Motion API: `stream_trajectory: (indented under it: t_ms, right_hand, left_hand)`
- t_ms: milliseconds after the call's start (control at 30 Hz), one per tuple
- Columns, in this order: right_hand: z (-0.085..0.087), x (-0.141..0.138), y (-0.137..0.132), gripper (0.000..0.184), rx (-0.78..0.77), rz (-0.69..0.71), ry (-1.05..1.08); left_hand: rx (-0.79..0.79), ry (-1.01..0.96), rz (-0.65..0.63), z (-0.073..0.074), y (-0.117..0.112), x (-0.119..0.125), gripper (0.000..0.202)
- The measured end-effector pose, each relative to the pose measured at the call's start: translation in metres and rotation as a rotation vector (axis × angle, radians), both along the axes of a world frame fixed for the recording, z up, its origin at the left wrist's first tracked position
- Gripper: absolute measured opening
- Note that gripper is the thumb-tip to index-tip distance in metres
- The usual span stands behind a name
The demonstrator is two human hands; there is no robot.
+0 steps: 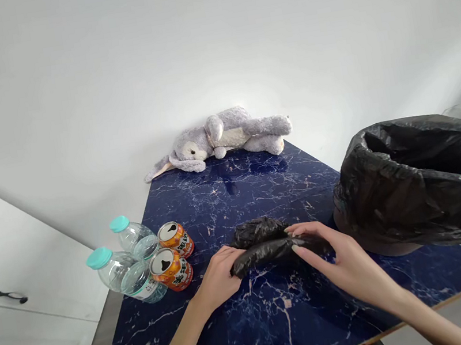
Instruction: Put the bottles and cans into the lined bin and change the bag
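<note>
Plain white wall (209,36) rises behind a dark blue, white-veined table (248,339). On it, near the middle of the front part, lies a black plastic bag (263,255), between the 2 hands. As far as shows, it is already gathered into a long, crumpled bundle, with 2 thick folds side by side; it is not spread open, and no knot can be made out. Its film looks thin, glossy and wrinkled.

The left hand (220,276) has its fingers curled around the left end; the right hand (345,262) is partly open, thumb and fingers loosely either side of the right part.

To the right, a bin (349,232) already wears a black liner (400,192) folded over its rim. To the left, 2 clear bottles (126,273) and 2 opened cans (173,270) stand outside it.
</note>
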State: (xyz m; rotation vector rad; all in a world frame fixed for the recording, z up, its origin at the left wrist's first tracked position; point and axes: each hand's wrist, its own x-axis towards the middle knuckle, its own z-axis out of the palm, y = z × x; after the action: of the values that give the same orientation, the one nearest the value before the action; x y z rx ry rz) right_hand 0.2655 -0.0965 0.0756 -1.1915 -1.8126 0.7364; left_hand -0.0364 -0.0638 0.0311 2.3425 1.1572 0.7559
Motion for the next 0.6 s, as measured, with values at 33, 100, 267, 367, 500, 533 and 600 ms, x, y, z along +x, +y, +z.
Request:
stream_trajectory:
  t_ms: [33,100,267,367,500,533,600]
  right_hand:
    - [0.0,-0.003,-0.007,0.021,0.136,-0.053,-0.02]
    - [0.002,-0.011,-0.02,0.028,0.393,-0.054,-0.091]
    - [-0.005,-0.039,-0.022,0.054,0.55,0.151,-0.406]
    - [-0.031,-0.054,0.001,0.063,0.392,0.187,-0.581]
    - [-0.067,-0.061,0.033,0.06,0.254,0.308,-0.675]
    - [-0.07,-0.061,0.036,0.059,0.248,0.329,-0.688]
    - [-0.07,-0.064,0.034,0.058,0.266,0.297,-0.704]
  left_hand:
    - [-0.039,-0.03,0.06,-0.001,0.0,0.001,0.023]
    - [-0.146,-0.081,0.176,-0.003,0.0,0.005,0.028]
    - [-0.182,-0.247,0.261,-0.005,0.0,0.015,0.037]
    - [-0.119,-0.229,0.291,-0.012,-0.001,0.016,0.049]
    - [0.055,-0.052,0.334,-0.02,-0.001,0.012,0.05]
    - [0.095,-0.022,0.339,-0.02,-0.001,0.011,0.05]
    - [0.156,0.001,0.348,-0.019,-0.001,0.01,0.05]
